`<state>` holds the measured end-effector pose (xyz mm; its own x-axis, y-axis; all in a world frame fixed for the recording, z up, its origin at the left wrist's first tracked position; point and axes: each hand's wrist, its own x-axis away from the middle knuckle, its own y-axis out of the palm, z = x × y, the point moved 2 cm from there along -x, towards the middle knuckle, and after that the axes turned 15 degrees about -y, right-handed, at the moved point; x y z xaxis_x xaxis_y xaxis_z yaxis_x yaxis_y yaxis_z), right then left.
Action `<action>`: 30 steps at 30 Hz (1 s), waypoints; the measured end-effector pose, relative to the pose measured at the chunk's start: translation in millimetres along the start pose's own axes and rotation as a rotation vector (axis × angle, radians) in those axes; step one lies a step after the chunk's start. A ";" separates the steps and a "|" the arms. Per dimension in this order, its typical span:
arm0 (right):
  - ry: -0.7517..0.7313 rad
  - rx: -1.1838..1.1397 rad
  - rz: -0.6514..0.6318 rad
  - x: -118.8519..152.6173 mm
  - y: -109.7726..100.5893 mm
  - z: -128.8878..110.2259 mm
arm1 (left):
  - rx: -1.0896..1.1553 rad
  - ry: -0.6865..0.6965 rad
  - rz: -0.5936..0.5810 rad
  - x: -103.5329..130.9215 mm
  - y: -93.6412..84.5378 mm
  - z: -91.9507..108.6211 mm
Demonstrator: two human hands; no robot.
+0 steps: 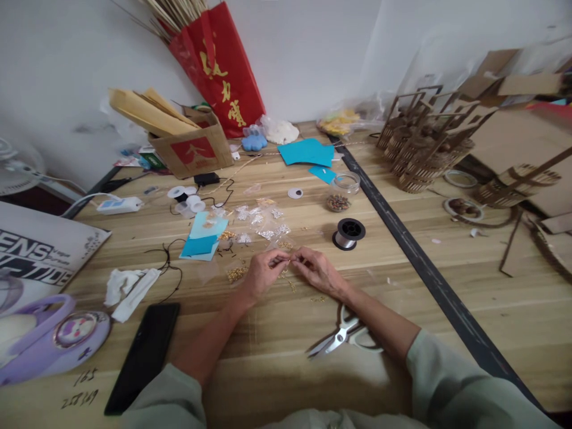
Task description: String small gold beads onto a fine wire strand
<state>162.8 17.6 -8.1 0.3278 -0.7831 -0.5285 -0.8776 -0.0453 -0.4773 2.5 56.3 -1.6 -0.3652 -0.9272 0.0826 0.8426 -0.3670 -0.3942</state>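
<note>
My left hand (267, 271) and my right hand (316, 269) meet fingertip to fingertip over the middle of the table, both closed in a pinch. Between them is something tiny and gold-coloured, too small to make out. Gold beads (236, 274) lie in a small heap left of my left hand. A short gold chain (292, 286) lies just below the fingers, and more small gold pieces (319, 299) rest under my right wrist. Scissors (342, 336) with pale handles lie partly open beside my right forearm. A black spool (348, 233) of clear line stands beyond my right hand.
Small bags of silver charms (268, 226) and blue cards (203, 238) lie beyond my left hand. A jar of beads (339, 199) stands farther back. A black phone (145, 357) lies by my left forearm. Woven baskets (415, 155) stand at right, past a dark strip (402, 244).
</note>
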 end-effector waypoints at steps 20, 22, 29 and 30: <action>-0.010 -0.011 0.059 1.5 -0.2 -2.7 | 0.160 -0.151 0.035 -1.2 2.4 -6.4; 0.026 -0.062 0.095 1.3 -0.5 -2.0 | 0.252 -0.199 0.000 -2.3 1.0 -4.6; 0.067 -0.091 0.177 -3.5 -7.1 -0.5 | 0.489 -0.281 -0.007 -5.1 -3.6 -5.8; 0.046 -0.037 0.163 -4.2 -8.4 -1.2 | 0.514 -0.284 -0.016 -5.1 -3.4 -6.9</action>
<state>168.4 20.5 -1.0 0.1642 -0.8097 -0.5634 -0.9304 0.0627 -0.3612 -1.3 62.8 -6.9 -0.3184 -0.8789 0.3550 0.9477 -0.3038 0.0979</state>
